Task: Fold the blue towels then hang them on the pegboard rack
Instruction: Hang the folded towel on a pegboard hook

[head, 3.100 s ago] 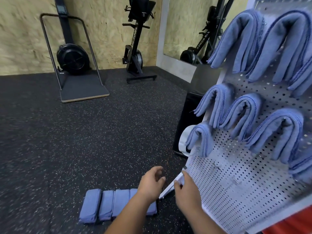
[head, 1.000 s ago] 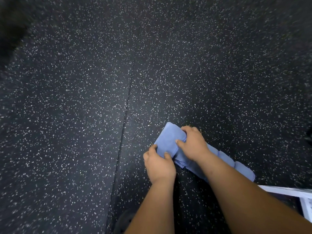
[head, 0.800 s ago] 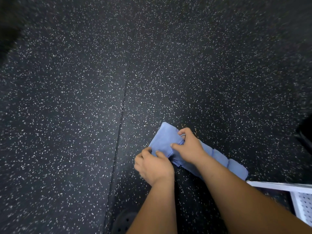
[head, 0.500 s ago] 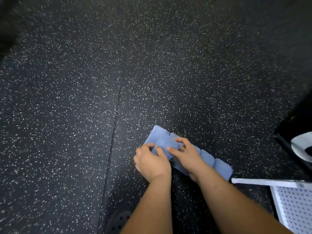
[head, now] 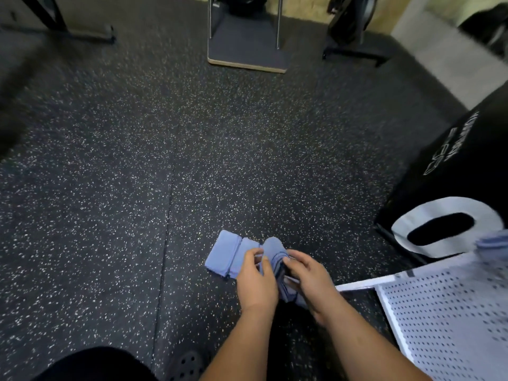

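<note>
Footwear first: a perforated dark shoe [head: 187, 364] is seen at the bottom edge of the frame. Just above it, both forearms are stretched forward over the speckled floor [head: 110, 188]. Low in the centre a folded blue towel [head: 275, 257] is gripped. The left hand [head: 257, 281] is curled round its left side, and the right hand [head: 306, 279] is pinched onto its right side, thumb on top. Whether the bundle is fully clear of the floor cannot be told. Two more folded towels [head: 228, 254] are lying flat just to its left, touching it. At lower right the white pegboard rack [head: 453, 312] is seen close by, with a blurred blue towel [head: 492, 243] at its upper edge.

Soft, light cloth is to be expected here: no weight to fight, but layers that may be sprung open if only one is caught. The whole thickness is best taken at the folded spine and then draped over a peg.

Beyond, a black box [head: 453, 166] is seen at right, and gym equipment bases [head: 247, 50] along the top.
</note>
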`<state>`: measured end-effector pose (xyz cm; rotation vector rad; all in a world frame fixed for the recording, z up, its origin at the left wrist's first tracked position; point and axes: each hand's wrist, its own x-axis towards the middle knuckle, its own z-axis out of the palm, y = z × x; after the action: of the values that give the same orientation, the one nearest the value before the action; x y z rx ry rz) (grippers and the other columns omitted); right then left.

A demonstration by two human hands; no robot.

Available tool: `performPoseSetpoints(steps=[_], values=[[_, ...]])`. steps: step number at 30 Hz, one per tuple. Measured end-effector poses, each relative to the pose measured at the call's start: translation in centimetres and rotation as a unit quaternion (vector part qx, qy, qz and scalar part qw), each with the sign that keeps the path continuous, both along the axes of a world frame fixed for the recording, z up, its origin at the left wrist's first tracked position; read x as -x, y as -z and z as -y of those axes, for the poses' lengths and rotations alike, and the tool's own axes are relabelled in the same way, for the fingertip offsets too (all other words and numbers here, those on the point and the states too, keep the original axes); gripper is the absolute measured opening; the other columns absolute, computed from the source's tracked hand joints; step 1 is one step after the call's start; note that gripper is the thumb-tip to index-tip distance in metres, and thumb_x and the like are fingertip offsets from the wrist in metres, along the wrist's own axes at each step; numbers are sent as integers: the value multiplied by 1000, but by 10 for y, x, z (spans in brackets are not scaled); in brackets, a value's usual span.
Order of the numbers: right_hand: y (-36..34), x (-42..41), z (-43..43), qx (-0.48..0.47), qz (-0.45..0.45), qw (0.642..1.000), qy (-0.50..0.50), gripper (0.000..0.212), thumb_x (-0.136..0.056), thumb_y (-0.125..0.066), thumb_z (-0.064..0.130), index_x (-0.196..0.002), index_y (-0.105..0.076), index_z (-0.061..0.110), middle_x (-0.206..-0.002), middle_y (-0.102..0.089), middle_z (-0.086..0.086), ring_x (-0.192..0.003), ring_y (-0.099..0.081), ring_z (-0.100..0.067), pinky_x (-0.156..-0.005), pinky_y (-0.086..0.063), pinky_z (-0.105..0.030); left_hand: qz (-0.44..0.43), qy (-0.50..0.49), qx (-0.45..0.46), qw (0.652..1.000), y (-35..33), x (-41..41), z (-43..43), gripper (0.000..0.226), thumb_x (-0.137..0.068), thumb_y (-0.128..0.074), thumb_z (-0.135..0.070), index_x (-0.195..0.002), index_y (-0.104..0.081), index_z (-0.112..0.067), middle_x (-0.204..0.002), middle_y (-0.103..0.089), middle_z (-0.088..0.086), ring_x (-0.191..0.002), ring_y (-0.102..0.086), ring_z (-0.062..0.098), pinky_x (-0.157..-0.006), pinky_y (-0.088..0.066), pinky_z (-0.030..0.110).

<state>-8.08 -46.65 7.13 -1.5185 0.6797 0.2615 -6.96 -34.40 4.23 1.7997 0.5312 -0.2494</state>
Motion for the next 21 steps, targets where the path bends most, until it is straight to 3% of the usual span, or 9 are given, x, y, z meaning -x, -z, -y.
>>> performPoseSetpoints(steps=[4, 7, 10, 13, 17, 21], values=[[-31, 28, 16, 25, 29, 999, 15, 26, -101, -68, 6, -126, -72, 8, -108, -81, -5, -90, -77, -9, -72, -59, -22, 36, 82, 20, 996, -32, 13, 10, 6, -108, -52, -35, -108, -59, -36, -101, -67, -18, -97, -64, 12, -85, -45, 31], [-51, 51, 27, 84, 52, 995, 6, 28, -98, -72, 5, -126, -73, 10, -105, -82, 2, -95, -77, -9, -83, -62, -28, 54, 119, 39, 991, -47, 28, 18, 15, -111, -47, -36, -108, -62, -31, -105, -70, -9, -102, -65, 17, -89, -48, 35], [-73, 73, 37, 146, 70, 987, -21, 30, -94, -76, 9, -121, -75, 22, -105, -82, 7, -101, -77, -8, -100, -60, -40, 43, 145, 74, 986, -62, 43, 26, 27, -109, -44, -47, -107, -66, -30, -106, -72, -7, -105, -67, 17, -97, -52, 40], [-95, 92, 46, 185, 102, 977, -26, 33, -92, -80, 11, -117, -72, 31, -109, -80, 9, -99, -76, -3, -98, -60, -34, 50, 180, 100, 977, -88, 56, 32, 42, -103, -41, -62, -109, -68, -29, -108, -73, -8, -107, -67, 15, -99, -53, 41], [-118, 112, 55, 217, 132, 967, -6, 45, -89, -86, 19, -131, -72, 24, -112, -77, 10, -92, -74, -4, -97, -61, -34, 72, 238, 111, 962, -127, 67, 35, 33, -110, -46, -50, -109, -69, -26, -101, -74, -11, -96, -66, 2, -78, -49, 22], [-136, 132, 62, 280, 157, 947, 6, 49, -86, -87, 30, -132, -69, 32, -119, -69, 16, -105, -67, 1, -100, -56, -26, 115, 274, 118, 948, -144, 78, 41, 35, -103, -53, -61, -98, -69, -30, -74, -69, -15, -67, -60, 8, -62, -45, 32]])
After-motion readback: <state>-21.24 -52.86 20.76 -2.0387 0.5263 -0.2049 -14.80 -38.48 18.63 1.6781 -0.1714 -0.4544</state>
